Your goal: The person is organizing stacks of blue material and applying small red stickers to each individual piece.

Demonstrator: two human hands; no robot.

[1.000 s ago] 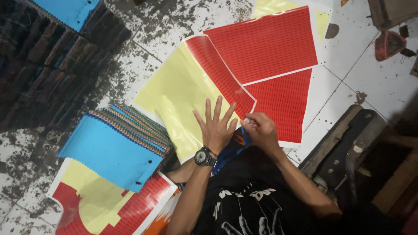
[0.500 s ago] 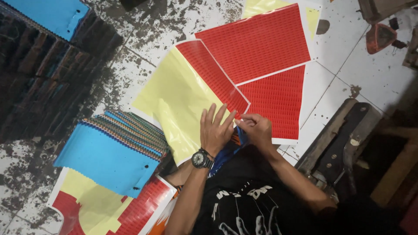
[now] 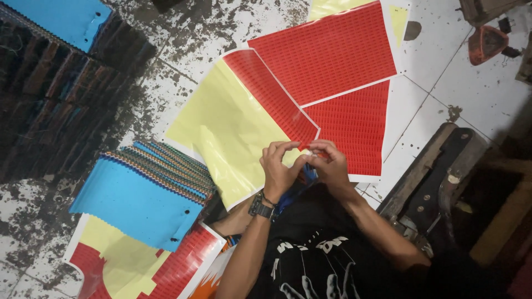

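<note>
A yellow backing sheet with a band of small red stickers lies on the floor in front of me. My left hand, with a dark wristwatch, curls its fingers at the sheet's near corner. My right hand meets it there, fingertips pinched on a small red sticker at the corner. Whether my left hand also grips it is unclear. Two more red sticker sheets lie just beyond.
A fanned stack of blue cloth pieces lies at the left over another red and yellow sheet. Dark stacked material fills the far left. A dark wooden and metal stand is at the right on the stained tiled floor.
My left hand went from flat with spread fingers on the yellow sheet to curled, fingertips meeting my right hand at the corner. My right hand stayed at the corner.
</note>
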